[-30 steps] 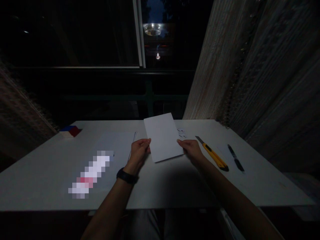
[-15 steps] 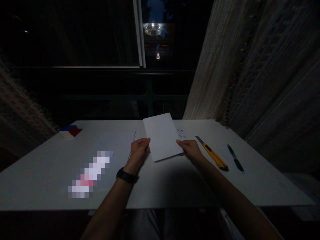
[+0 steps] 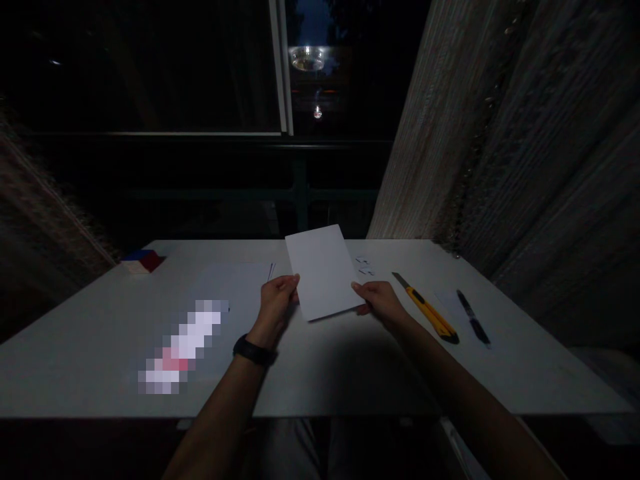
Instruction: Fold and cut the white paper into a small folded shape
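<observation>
A blank white sheet of paper [image 3: 324, 270], possibly folded, is held tilted above the white table [image 3: 320, 393]. My left hand [image 3: 276, 300], with a black band on its wrist, pinches the sheet's left edge, thumb on top. On the opposite edge, near the lower right corner, my right hand [image 3: 381, 301] is closed with its thumb on the paper. To the right of that hand lies a yellow utility knife [image 3: 433, 315] with its blade out. Beyond it is a black pen [image 3: 473, 319]. Small white pieces with dark marks [image 3: 364, 265] lie just past the sheet.
Larger white paper [image 3: 240, 287] lies left of my hands, with a pixelated bright object [image 3: 187, 347] over it. A Rubik's cube [image 3: 141, 261] sits at the far left corner. Curtains [image 3: 415, 120] hang on both sides, and a dark window [image 3: 310, 87] is behind the table.
Both hands keep their hold on the paper, which has barely shifted. The whole view has moved very slightly; the things on the table stay in place.
</observation>
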`<state>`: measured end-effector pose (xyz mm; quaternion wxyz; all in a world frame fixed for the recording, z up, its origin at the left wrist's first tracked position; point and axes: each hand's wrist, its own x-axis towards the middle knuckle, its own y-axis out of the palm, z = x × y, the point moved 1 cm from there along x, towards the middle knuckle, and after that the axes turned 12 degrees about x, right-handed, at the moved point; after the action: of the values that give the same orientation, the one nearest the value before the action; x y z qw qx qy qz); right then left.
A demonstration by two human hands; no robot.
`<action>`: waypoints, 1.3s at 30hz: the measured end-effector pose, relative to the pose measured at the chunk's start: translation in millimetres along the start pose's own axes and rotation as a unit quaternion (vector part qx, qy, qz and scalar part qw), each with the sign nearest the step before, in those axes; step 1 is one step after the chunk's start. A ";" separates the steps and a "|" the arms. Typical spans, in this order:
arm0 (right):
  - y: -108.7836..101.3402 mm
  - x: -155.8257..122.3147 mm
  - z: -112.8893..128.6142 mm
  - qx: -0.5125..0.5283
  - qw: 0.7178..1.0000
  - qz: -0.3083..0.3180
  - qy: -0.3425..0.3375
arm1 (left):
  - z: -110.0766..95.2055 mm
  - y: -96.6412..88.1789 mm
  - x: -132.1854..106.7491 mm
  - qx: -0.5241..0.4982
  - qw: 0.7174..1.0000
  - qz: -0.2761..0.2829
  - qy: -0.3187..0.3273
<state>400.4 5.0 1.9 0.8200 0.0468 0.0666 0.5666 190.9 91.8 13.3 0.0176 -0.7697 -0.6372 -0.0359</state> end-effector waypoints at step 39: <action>0.7 -5.2 8.4 -0.055 0.998 0.018 -0.026 | 1.5 -3.8 3.1 0.017 0.999 -0.024 0.015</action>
<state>399.3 0.3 10.6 0.8125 0.0177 0.0129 0.5825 187.7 95.7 11.9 0.0388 -0.7533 -0.6554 -0.0371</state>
